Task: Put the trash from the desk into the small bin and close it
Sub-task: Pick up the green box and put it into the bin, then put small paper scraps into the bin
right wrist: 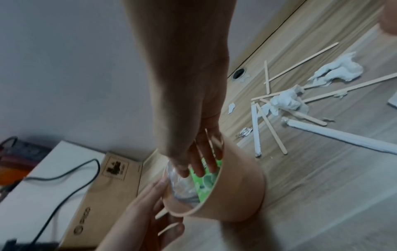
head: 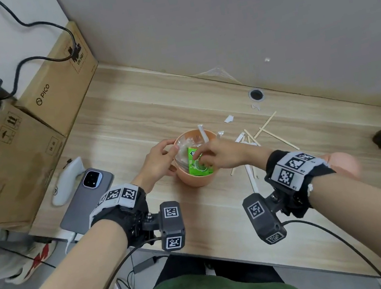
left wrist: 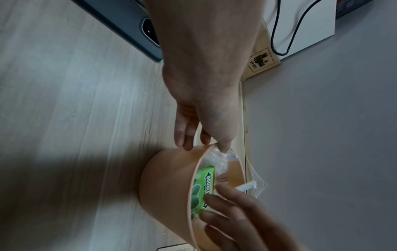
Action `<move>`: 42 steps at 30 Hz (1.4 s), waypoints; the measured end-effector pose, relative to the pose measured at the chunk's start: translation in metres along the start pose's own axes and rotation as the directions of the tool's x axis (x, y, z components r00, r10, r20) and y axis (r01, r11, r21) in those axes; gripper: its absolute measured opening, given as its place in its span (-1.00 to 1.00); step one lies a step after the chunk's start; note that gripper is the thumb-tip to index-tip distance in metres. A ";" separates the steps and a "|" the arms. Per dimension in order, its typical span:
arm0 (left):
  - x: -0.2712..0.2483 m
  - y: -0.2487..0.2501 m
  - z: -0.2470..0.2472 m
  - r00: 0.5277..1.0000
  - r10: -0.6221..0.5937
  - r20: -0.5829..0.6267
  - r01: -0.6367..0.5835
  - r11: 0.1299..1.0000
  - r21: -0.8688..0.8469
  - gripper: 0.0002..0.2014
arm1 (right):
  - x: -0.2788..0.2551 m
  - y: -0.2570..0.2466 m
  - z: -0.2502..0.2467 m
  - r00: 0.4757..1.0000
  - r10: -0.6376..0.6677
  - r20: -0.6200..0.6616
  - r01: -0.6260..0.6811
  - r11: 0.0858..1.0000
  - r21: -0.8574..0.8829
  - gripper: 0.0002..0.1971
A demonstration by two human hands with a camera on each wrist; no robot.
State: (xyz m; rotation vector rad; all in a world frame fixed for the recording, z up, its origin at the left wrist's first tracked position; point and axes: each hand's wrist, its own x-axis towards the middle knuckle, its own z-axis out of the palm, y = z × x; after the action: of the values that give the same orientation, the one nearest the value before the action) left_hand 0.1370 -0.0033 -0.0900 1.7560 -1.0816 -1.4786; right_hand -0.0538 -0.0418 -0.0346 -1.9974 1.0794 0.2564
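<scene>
Partly done: the small bin (head: 198, 175) held a green carton (head: 198, 165), pressed down by the right hand's (head: 214, 155) straight fingers; the left hand (head: 159, 161) gripped its rim. Sticks (head: 278, 135) and tissue (right wrist: 287, 100) remained beside the bin on the bench (head: 129, 119); no lid fitted.

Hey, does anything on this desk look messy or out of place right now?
Yes. Wooden sticks and crumpled tissues lie scattered on the desk right of the bin. A green gum box juts above its rim.
</scene>
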 end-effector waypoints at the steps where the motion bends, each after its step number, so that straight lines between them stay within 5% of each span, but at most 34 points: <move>1: 0.001 0.000 0.001 0.999 0.022 -0.030 -0.021 1.000 0.022 -0.74 | -0.006 0.003 -0.005 0.997 -0.006 -0.076 0.014 0.993 0.118 -0.74; 4: 0.004 0.003 0.005 0.988 0.108 -0.110 -0.101 0.993 0.067 -0.75 | -0.025 0.022 -0.017 0.924 0.122 -0.362 0.060 0.889 0.453 -0.80; 6: 0.007 0.004 0.006 0.975 0.152 -0.163 -0.139 0.986 0.089 -0.75 | -0.040 0.047 -0.021 0.852 0.301 -0.428 0.000 0.818 0.575 -0.77; 9: 0.012 0.004 0.009 0.963 0.172 -0.206 -0.154 0.983 0.101 -0.74 | -0.065 0.102 -0.008 0.767 0.532 -0.359 -0.240 0.757 0.607 -0.76; 15: 0.014 0.001 0.018 0.959 0.170 -0.227 -0.149 0.983 0.104 -0.76 | -0.114 0.176 0.041 0.580 0.796 -0.173 -0.629 0.572 0.526 -0.33; 20: 0.015 0.001 0.014 0.967 0.157 -0.203 -0.131 0.982 0.134 -0.73 | -0.098 0.206 0.062 0.629 0.745 -0.224 -0.639 0.659 0.398 0.01; 24: 0.018 0.000 0.009 0.972 0.148 -0.185 -0.117 0.979 0.166 -0.71 | -0.072 0.202 0.064 0.679 0.652 -0.336 -0.553 0.756 0.350 -0.22; 29: 0.017 -0.001 0.009 0.971 0.165 -0.176 -0.133 0.975 0.180 -0.69 | -0.062 0.198 0.071 0.662 0.601 -0.448 -0.493 0.800 0.343 -0.72; 34: 0.017 0.000 0.009 0.971 0.169 -0.170 -0.143 0.977 0.157 -0.71 | -0.082 0.198 0.060 0.664 0.602 -0.443 -0.438 0.793 0.423 -0.79; 38: 0.017 -0.002 0.010 0.970 0.162 -0.180 -0.136 0.979 0.150 -0.70 | -0.080 0.182 0.037 0.606 0.628 -0.487 -0.271 0.740 0.616 -0.84; 42: 0.016 -0.002 0.010 0.972 0.144 -0.184 -0.119 0.982 0.144 -0.70 | -0.045 0.161 0.017 0.675 0.474 -0.565 -0.203 0.856 0.476 -0.70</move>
State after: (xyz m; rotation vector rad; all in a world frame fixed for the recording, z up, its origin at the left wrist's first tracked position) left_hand 0.1281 -0.0154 -0.1014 1.8366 -1.1908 -1.1526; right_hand -0.2015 -0.0482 -0.1144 -1.5214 1.8184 -0.5044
